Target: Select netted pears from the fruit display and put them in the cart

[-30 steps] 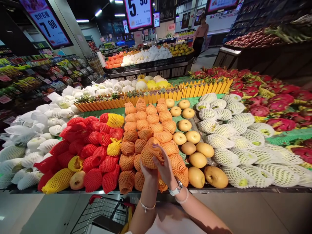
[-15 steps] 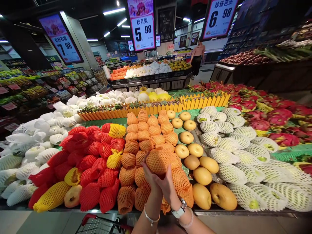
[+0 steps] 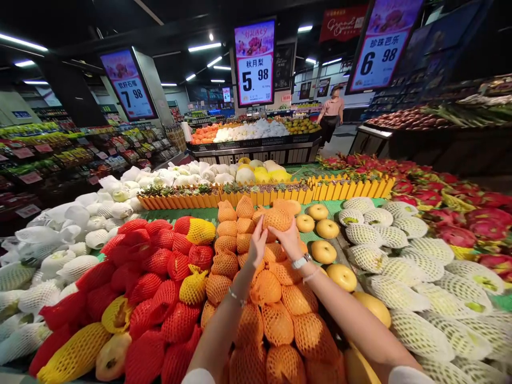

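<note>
Both my arms reach out over a fruit stand. Between my hands is a fruit in an orange foam net (image 3: 277, 219), held above the far rows of the orange-netted pile (image 3: 264, 298). My left hand (image 3: 257, 244) cups its left side with fingers up. My right hand (image 3: 290, 241), with a watch on the wrist, grips its right and lower side. Bare yellow pears (image 3: 323, 250) lie just right of my right hand.
Red and yellow netted fruit (image 3: 156, 272) lie to the left, white-netted fruit (image 3: 404, 266) to the right, dragon fruit (image 3: 460, 224) far right. A yellow fence divider (image 3: 264, 194) crosses the back. Price signs (image 3: 255, 64) hang overhead. A person (image 3: 331, 113) stands in the far aisle.
My hands have carried the orange-netted fruit from the near edge of the pile up and out over its far rows. The view has tilted up and moved closer to the stand.
</note>
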The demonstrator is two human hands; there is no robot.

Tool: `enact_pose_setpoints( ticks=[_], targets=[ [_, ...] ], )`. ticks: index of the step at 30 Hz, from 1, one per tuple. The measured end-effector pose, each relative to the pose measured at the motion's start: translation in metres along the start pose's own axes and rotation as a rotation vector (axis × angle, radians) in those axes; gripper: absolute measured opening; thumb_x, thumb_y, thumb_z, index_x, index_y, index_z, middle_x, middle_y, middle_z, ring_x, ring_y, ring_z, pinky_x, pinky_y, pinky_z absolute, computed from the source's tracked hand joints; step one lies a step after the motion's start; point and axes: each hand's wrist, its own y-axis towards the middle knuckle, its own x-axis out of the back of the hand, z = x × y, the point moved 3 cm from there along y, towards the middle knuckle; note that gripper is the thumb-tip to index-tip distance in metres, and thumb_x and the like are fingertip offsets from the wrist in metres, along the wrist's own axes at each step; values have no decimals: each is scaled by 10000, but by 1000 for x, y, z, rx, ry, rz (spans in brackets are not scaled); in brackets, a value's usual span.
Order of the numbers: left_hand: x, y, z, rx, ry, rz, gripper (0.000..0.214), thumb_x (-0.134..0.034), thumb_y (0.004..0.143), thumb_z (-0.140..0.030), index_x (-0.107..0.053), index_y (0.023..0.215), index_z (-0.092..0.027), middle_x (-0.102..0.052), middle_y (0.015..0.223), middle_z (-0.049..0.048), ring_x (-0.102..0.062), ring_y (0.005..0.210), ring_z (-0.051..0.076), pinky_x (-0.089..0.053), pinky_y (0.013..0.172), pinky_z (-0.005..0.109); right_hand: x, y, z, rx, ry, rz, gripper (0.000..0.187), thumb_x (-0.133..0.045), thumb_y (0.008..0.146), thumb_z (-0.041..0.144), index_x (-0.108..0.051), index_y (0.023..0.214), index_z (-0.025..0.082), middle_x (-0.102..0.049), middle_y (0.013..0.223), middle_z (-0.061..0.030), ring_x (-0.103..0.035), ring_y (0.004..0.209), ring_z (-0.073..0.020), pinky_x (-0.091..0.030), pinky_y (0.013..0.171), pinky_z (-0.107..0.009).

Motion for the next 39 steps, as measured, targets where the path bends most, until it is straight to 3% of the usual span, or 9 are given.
enact_pose_setpoints(
  ticks=[4,8,13,17,21,24,29,34,39],
  targets=[
    [20,79,19,-49,250,-25,325,-602,861,-233,-597,1185,-212,-556,1429,144,-332,1489,324,-178,1257,522,-26,92,-16,119,-198,55,713,-782,639,354,-470,1237,121,-614,1278,-149,-595,1183,-248,-450,1043,-372],
    [25,90,51,-98,481,26,259,-659,771,-164,-630,1024,-210,-661,1239,136,-461,1381,376,-107,1234,612,-42,143,-42,159,-384,145,657,-750,645,299,-515,1213,69,-611,1246,-120,-570,1192,-242,-412,1030,-331],
    [23,90,67,-136,605,32,52,-564,846,-197,-576,892,-217,-660,1089,120,-574,1206,324,-269,1168,609,-53,158,-83,85,-638,288,800,-781,608,220,-485,1337,77,-566,1296,-169,-582,1192,-317,-455,1015,-400],
    [26,137,59,-157,632,9,160,-449,913,-220,-575,1011,-207,-633,1168,143,-570,1197,284,-392,1108,515,-57,168,-102,57,-790,364,918,-792,637,230,-392,1449,82,-501,1370,-237,-582,1192,-374,-500,965,-467],
    [23,185,62,-116,610,68,218,-469,902,-241,-612,1061,-192,-668,1184,153,-608,1170,269,-430,1085,457,-54,177,-111,105,-891,451,926,-770,681,217,-340,1493,107,-462,1420,-225,-577,1204,-356,-509,951,-443],
    [20,204,70,-80,590,102,217,-538,872,-246,-623,1064,-188,-661,1215,170,-605,1197,283,-424,1092,458,-49,179,-113,157,-940,497,873,-746,727,220,-333,1492,140,-418,1467,-213,-555,1236,-350,-489,982,-452],
    [20,209,81,-82,570,82,221,-604,854,-216,-593,1074,-200,-650,1193,136,-607,1173,255,-453,1061,410,-44,181,-113,228,-977,550,811,-743,748,216,-368,1466,175,-366,1510,-200,-490,1319,-354,-447,1039,-461],
    [14,175,93,-112,672,-93,182,-376,988,-288,-501,1078,-191,-569,1161,167,-574,1136,279,-451,1017,469,-42,184,-112,263,-971,523,830,-758,745,258,-356,1463,153,-399,1456,-205,-537,1249,-335,-491,982,-451],
    [-2,136,104,-156,887,102,51,-549,894,-268,-535,885,-220,-616,979,107,-602,1043,292,-457,1005,466,-32,193,-97,338,-964,399,831,-710,793,250,-264,1475,90,-243,1516,-256,-338,1428,-360,-418,1101,-488]
  ],
)
